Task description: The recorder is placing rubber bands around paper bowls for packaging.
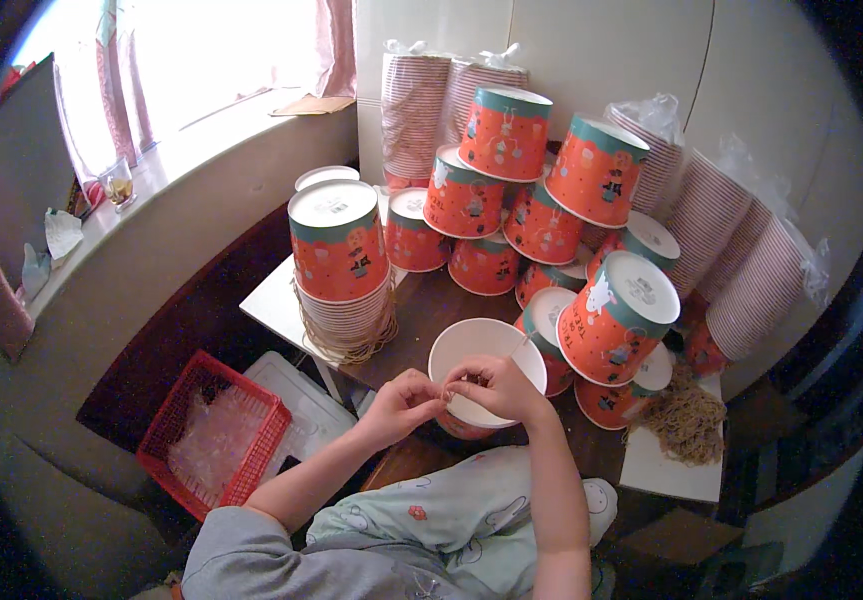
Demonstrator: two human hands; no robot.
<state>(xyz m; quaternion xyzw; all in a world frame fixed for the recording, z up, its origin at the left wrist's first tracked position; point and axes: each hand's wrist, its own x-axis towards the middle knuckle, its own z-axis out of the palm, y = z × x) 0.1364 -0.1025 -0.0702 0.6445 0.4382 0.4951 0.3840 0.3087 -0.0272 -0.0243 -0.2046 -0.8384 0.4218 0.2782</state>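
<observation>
A paper bucket [468, 345] with a white inside stands mouth up in front of me, orange on its outer wall. At its near left rim my left hand [403, 408] and my right hand [499, 388] meet, both with fingers pinched closed. Between the fingertips shows a tiny bit of pale string, mostly hidden. Another short piece of pale string [522, 346] shows at the bucket's far right rim. My right hand lies over the bucket's mouth and covers part of its inside.
A nested stack of buckets [339, 240] with string loops stands left. Upside-down orange buckets [619, 318] are piled behind and right. Tangled string [686, 420] lies at the right. Wrapped bucket stacks [417, 115] line the wall. A red basket [273, 430] holds clear plastic.
</observation>
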